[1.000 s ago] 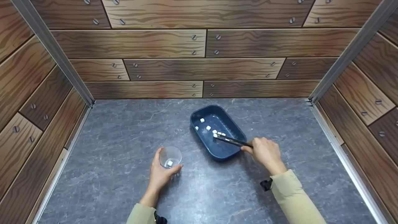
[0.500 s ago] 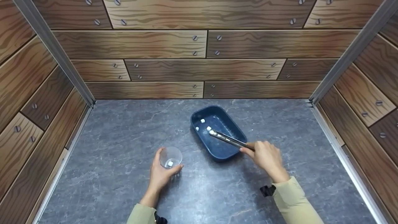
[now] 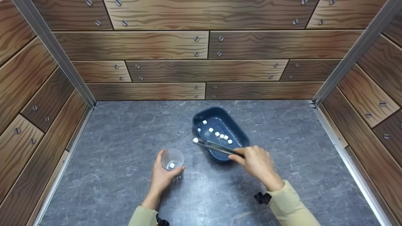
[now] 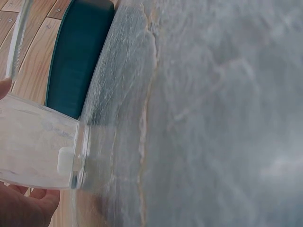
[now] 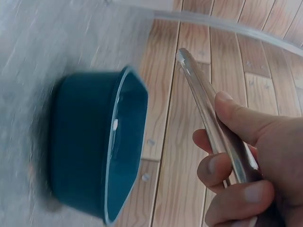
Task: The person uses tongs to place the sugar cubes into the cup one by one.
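Note:
My right hand [image 3: 259,163] grips a pair of metal tongs [image 3: 216,147], thumb on one side and fingers curled on the other. A small white cube [image 3: 195,140] sits pinched in the tongs' tips, above the left rim of a dark blue bin [image 3: 241,131]. Several more white cubes [image 3: 222,136] lie on the bin's floor. To the left, my left hand [image 3: 161,175] holds a clear plastic cup [image 3: 173,157] between thumb and fingers, its base on the table. One white cube [image 4: 65,161] rests at the bottom of the cup.
The grey marbled table [image 3: 125,131] is bounded by a wood-patterned back wall [image 3: 157,70] and side walls, with metal strips [image 3: 345,160] along the edges. The bin stands right of the cup, its rim raised above the table.
The right hand has lifted the tongs with a white cube out from over the bin's middle, leftward toward the cup. The left hand and cup have stayed in place.

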Demonstrator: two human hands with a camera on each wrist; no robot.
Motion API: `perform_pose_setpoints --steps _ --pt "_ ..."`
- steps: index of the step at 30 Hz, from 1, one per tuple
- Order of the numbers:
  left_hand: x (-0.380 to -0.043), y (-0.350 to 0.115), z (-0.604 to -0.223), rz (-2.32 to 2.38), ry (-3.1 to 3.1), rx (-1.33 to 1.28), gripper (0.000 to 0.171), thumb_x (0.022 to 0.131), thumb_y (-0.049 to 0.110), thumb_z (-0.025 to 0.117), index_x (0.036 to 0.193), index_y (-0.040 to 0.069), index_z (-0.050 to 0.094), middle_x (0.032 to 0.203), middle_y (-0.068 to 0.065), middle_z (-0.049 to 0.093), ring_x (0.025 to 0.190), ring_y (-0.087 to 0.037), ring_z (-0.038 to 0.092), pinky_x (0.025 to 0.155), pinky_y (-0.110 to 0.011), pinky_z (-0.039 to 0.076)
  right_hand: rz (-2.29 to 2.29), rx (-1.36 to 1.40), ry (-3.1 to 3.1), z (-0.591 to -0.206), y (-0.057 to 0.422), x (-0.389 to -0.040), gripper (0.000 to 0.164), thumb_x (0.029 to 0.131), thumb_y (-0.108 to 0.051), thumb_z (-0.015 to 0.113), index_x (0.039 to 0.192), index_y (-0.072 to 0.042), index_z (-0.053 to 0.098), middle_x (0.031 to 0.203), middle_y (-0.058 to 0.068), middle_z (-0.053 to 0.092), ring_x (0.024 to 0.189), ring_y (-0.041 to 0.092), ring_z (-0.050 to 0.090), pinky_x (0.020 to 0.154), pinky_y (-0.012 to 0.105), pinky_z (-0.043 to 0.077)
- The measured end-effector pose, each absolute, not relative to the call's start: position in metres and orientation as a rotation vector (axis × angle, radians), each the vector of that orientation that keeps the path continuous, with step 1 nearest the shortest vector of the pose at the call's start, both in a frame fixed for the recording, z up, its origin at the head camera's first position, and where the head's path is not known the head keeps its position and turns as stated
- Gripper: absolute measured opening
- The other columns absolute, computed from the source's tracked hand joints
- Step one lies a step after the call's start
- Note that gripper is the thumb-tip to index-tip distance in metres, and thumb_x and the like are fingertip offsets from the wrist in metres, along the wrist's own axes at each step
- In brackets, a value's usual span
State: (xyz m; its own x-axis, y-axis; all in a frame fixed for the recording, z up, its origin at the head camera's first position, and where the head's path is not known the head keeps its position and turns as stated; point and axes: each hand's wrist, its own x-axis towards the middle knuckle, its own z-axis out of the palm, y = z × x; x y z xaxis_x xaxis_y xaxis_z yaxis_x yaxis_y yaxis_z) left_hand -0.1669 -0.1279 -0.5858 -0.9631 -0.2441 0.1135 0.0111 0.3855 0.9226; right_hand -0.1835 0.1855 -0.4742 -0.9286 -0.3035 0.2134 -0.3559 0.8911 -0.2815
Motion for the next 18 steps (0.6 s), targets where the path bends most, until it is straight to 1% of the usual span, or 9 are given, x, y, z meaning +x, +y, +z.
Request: perform_pose_setpoints --steps 3,5,7,8,10,14,15,16,18 --pt "-0.167 -0.127 -0.587 -1.603 -2.403 0.210 0.102 0.052 0.045 0.086 0.136 0.013 0.038 0.132 -0.015 0.043 0.117 -0.031 0.042 0.094 -0.047 0.035 0.472 0.546 -2.890 -0.473 0.178 -0.181 0.034 0.079 -0.058 0.056 0.089 -0.030 0.072 0.046 -0.010 0.038 0.040 0.009 0.033 0.036 0.027 0.029" --pt "-0.168 -0.127 -0.587 -1.603 -2.397 0.210 0.102 0.051 0.044 0.086 0.135 0.013 0.038 0.131 -0.015 0.044 0.117 -0.031 0.043 0.095 -0.046 0.035 0.475 0.558 -2.891 -0.473 0.173 -0.181 0.035 0.078 -0.058 0.057 0.093 -0.029 0.072 0.046 -0.010 0.038 0.040 0.008 0.033 0.036 0.027 0.028" --pt "-0.168 -0.127 -0.586 -1.608 -2.389 0.202 0.102 0.051 0.042 0.087 0.135 0.013 0.038 0.131 -0.015 0.044 0.116 -0.030 0.043 0.095 -0.045 0.035 0.472 0.565 -2.889 -0.473 0.169 -0.180 0.032 0.078 -0.055 0.059 0.093 -0.030 0.072 0.047 -0.009 0.039 0.040 0.009 0.032 0.036 0.027 0.028" --pt "-0.168 -0.127 -0.586 -1.609 -2.386 0.202 0.102 0.050 0.042 0.087 0.135 0.012 0.038 0.131 -0.015 0.045 0.116 -0.030 0.043 0.095 -0.045 0.035 0.465 0.569 -2.887 -0.473 0.167 -0.180 0.031 0.078 -0.055 0.059 0.091 -0.030 0.072 0.047 -0.009 0.040 0.040 0.008 0.032 0.036 0.027 0.027" --pt "-0.168 -0.127 -0.586 -1.612 -2.380 0.202 0.103 0.050 0.041 0.087 0.135 0.012 0.038 0.130 -0.015 0.045 0.116 -0.030 0.044 0.095 -0.045 0.035 0.467 0.589 -2.872 -0.474 0.163 -0.179 0.031 0.078 -0.055 0.060 0.092 -0.030 0.072 0.050 -0.010 0.047 0.040 0.008 0.033 0.036 0.027 0.028" --pt "-0.168 -0.127 -0.586 -1.616 -2.374 0.200 0.102 0.051 0.038 0.088 0.136 0.010 0.038 0.130 -0.016 0.045 0.115 -0.030 0.044 0.095 -0.045 0.035 0.471 0.652 -2.854 -0.475 0.155 -0.177 0.039 0.078 -0.062 0.052 0.089 -0.031 0.072 0.055 -0.014 0.051 0.040 0.005 0.035 0.036 0.025 0.029" --pt "-0.168 -0.127 -0.586 -1.616 -2.375 0.199 0.102 0.051 0.038 0.088 0.136 0.010 0.038 0.130 -0.016 0.045 0.115 -0.030 0.044 0.095 -0.045 0.035 0.484 0.665 -2.851 -0.475 0.153 -0.176 0.041 0.078 -0.064 0.051 0.089 -0.031 0.072 0.055 -0.016 0.051 0.040 0.004 0.035 0.036 0.025 0.029" --pt "-0.168 -0.127 -0.586 -1.616 -2.376 0.198 0.101 0.051 0.037 0.088 0.136 0.010 0.038 0.130 -0.016 0.045 0.116 -0.030 0.044 0.095 -0.044 0.035 0.482 0.677 -2.855 -0.475 0.151 -0.176 0.043 0.078 -0.066 0.048 0.089 -0.032 0.072 0.054 -0.017 0.048 0.039 0.004 0.034 0.035 0.025 0.028" --pt "-0.168 -0.128 -0.586 -1.614 -2.376 0.193 0.101 0.052 0.037 0.087 0.135 0.009 0.038 0.129 -0.017 0.045 0.116 -0.030 0.044 0.095 -0.044 0.035 0.482 0.689 -2.854 -0.476 0.149 -0.175 0.047 0.077 -0.068 0.044 0.089 -0.032 0.072 0.055 -0.017 0.048 0.039 0.004 0.034 0.035 0.025 0.028"
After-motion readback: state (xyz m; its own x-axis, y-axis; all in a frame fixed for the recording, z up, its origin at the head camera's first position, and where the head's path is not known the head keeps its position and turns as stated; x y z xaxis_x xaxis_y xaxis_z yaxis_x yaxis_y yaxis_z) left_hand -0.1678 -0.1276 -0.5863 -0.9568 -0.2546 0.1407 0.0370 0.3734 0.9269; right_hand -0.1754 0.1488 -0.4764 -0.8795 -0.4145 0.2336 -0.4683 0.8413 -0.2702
